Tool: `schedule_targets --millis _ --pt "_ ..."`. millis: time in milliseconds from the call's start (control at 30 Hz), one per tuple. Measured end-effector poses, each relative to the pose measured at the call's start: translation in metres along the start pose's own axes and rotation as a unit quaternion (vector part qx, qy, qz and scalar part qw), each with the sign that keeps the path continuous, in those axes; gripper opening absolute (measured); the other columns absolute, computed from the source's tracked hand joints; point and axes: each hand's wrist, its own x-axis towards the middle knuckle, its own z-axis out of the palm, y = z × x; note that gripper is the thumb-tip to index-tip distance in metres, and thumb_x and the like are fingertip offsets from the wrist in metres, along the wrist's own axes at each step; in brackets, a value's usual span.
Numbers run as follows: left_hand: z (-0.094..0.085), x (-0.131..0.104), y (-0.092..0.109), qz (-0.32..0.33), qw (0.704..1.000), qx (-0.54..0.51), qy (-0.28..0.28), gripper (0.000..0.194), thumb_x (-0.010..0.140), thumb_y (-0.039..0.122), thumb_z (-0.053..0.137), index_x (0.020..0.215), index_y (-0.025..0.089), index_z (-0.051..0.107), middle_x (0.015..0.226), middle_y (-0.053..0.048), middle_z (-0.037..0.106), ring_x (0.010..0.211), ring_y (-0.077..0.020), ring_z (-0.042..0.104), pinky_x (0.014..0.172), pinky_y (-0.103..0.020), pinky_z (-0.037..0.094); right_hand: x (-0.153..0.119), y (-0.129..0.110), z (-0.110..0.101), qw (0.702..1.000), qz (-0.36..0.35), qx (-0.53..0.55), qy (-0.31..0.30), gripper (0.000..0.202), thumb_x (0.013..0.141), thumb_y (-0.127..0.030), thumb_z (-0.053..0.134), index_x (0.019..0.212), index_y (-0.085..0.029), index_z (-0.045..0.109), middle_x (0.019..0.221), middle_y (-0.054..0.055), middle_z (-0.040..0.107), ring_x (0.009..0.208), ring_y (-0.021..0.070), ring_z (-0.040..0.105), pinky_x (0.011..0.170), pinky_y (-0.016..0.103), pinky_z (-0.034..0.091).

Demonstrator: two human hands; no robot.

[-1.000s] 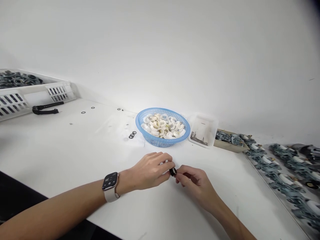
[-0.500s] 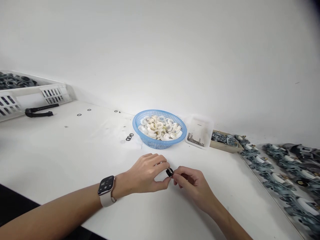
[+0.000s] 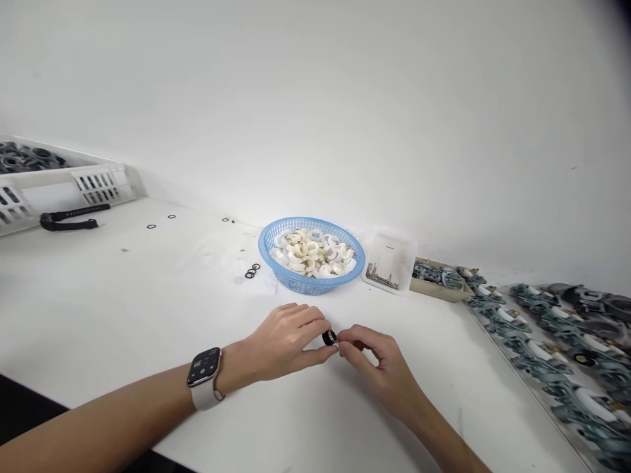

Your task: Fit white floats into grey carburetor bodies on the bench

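My left hand point(image 3: 296, 341), with a watch point(image 3: 204, 366) on its wrist, pinches a small round black part point(image 3: 328, 337) between thumb and fingers above the white table. A thin shiny rim shows on that part's right side. Against this rim, the thumb and index finger of my right hand point(image 3: 369, 351) are pressed together; whatever lies between them is too small to make out. Just beyond both hands stands a blue basket point(image 3: 315, 288) full of white plastic pieces point(image 3: 313, 253), many of them C-shaped.
Right of the basket are a clear tray point(image 3: 401, 253) with thin metal pins and a beige box point(image 3: 438, 289) of metal parts. Rows of metal castings point(image 3: 537, 355) fill the right side. Black rings point(image 3: 251, 271), a black strap point(image 3: 69, 220) and a white crate point(image 3: 54, 197) lie leftward.
The view has shifted slightly. The black part has turned a little between my left fingers, showing its rim differently. My right fingertips stay at its edge.
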Motion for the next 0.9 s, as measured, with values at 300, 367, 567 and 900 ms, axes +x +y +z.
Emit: schedule_targets --millis 300,367,567,900 --pt "0.0 0.0 0.0 0.002 1.0 0.005 -0.003 0.026 0.106 0.039 0.053 0.101 0.016 0.063 0.087 -0.002 0.07 0.071 -0.0162 0.065 0.063 -0.03 0.047 -0.002 0.006 -0.001 0.979 -0.135 -0.15 0.0 0.024 0.104 -0.023 0.045 0.119 -0.022 0.063 0.098 0.008 0.069 0.072 0.0164 0.06 0.064 0.029 0.049" --pt "0.0 0.001 0.0 0.001 1.0 0.003 -0.006 0.026 0.106 0.039 0.052 0.102 0.016 0.063 0.087 -0.002 0.07 0.072 -0.0164 0.065 0.063 -0.03 0.047 -0.002 0.008 0.0 0.973 -0.155 -0.171 0.008 0.025 0.104 -0.021 0.044 0.122 -0.023 0.061 0.101 0.008 0.069 0.073 0.0161 0.061 0.064 0.028 0.049" --pt "-0.001 0.001 0.001 -0.016 0.999 -0.024 -0.03 0.021 0.106 0.035 0.052 0.106 0.016 0.062 0.09 -0.003 0.069 0.077 -0.0171 0.066 0.068 -0.03 0.049 -0.001 0.016 0.004 0.956 -0.217 -0.191 0.039 0.03 0.103 -0.014 0.047 0.13 -0.023 0.056 0.101 0.007 0.068 0.076 0.0149 0.062 0.066 0.026 0.05" --pt "0.002 -0.004 0.003 -0.028 0.997 -0.027 -0.07 0.024 0.107 0.036 0.049 0.1 0.017 0.062 0.086 -0.002 0.066 0.073 -0.0169 0.062 0.068 -0.031 0.05 -0.002 0.019 0.004 0.955 -0.218 -0.193 0.059 0.03 0.103 -0.012 0.046 0.129 -0.023 0.056 0.097 0.005 0.067 0.073 0.0139 0.058 0.063 0.025 0.046"
